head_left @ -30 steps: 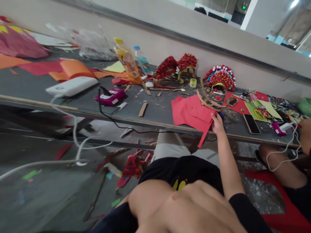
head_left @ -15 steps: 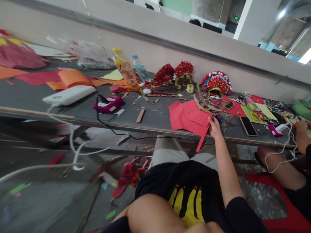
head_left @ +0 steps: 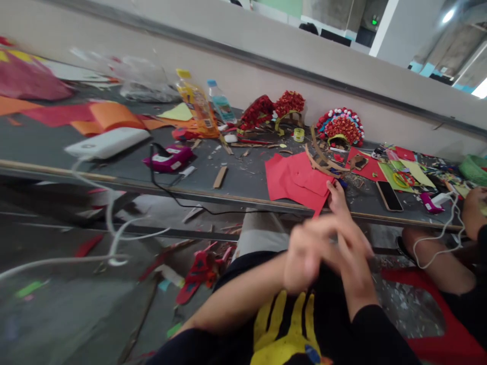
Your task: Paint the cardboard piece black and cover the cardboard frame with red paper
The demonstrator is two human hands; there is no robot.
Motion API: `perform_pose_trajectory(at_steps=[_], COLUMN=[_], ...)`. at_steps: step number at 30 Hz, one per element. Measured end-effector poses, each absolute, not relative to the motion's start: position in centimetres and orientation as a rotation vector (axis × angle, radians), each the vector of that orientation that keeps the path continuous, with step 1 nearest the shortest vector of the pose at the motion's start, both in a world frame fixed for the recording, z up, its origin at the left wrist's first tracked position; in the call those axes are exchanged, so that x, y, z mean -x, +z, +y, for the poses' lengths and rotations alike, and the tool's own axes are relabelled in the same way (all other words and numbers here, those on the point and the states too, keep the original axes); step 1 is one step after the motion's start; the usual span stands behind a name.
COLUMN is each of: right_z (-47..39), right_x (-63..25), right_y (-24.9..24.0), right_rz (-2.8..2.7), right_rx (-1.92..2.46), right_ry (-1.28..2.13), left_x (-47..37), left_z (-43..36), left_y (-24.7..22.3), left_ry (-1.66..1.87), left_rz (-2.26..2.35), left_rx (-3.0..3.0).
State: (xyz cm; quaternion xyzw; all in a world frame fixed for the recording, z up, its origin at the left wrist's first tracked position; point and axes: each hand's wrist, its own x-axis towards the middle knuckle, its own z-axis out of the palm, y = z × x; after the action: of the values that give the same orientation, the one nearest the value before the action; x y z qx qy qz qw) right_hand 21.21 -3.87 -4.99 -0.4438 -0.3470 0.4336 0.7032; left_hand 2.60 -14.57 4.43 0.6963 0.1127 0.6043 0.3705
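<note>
Red paper (head_left: pixel 291 175) lies at the front edge of the grey table, a narrow part of it hanging over. My right hand (head_left: pixel 338 196) is closed on its right-hand edge, thumb on top. Over my right forearm is my left hand (head_left: pixel 317 248), smeared by motion. Its fingers reach across the forearm; whether they touch it or hold anything I cannot make out. Beyond the paper, curved brown cardboard strips (head_left: pixel 321 157) lie partly against it. A dark blue object (head_left: pixel 342 183) shows just behind my right fingertips, mostly hidden.
A phone (head_left: pixel 390 195) lies right of my right hand. Red decorated headpieces (head_left: pixel 340 126) stand along the wall. Two bottles (head_left: pixel 196 104), a white power bank (head_left: pixel 108 143) and a purple box (head_left: pixel 169 158) are leftward. A neighbour's hand (head_left: pixel 475 208) shows at far right.
My left hand has risen from low near my body to above my right forearm. The right hand stays at the paper's edge. The paper's hanging strip is now partly covered.
</note>
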Motion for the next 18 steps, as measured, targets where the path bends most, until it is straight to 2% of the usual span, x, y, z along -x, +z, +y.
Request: perform_pose_trajectory(at_steps=[2,4,7,9,14,18], right_z=[-3.8,-3.5,-3.1,-2.8,-2.3,-1.8], right_x=[-21.1,-20.9,-20.8,-20.7,-20.7,-20.9], right_y=[-5.1,-5.3,-5.6,-5.7,-5.0,-4.4], right_rz=[-0.786,-0.792,-0.807,-0.834,-0.966,-1.079], right_rx=[1.013,1.039,1.074,1.096,1.183,1.296], right_ry=[0.938,0.912,0.887,0.890,0.918,0.939], left_x=[-4.1,-4.8,-3.4,-1.2,3.6,4.2], left_z=[-9.9,-4.1,4.6,8.7,13.1,15.4], left_y=[4.1,3.0,0.4,-1.1,-3.0,-3.0], left_ry=[1.645,1.721,1.551,1.469,1.222,1.134], left_rz=[0.347,0.637,1.258,1.408,1.588,1.645], left_rx=[-1.440,-1.262,-1.541,-1.591,-1.731,-1.832])
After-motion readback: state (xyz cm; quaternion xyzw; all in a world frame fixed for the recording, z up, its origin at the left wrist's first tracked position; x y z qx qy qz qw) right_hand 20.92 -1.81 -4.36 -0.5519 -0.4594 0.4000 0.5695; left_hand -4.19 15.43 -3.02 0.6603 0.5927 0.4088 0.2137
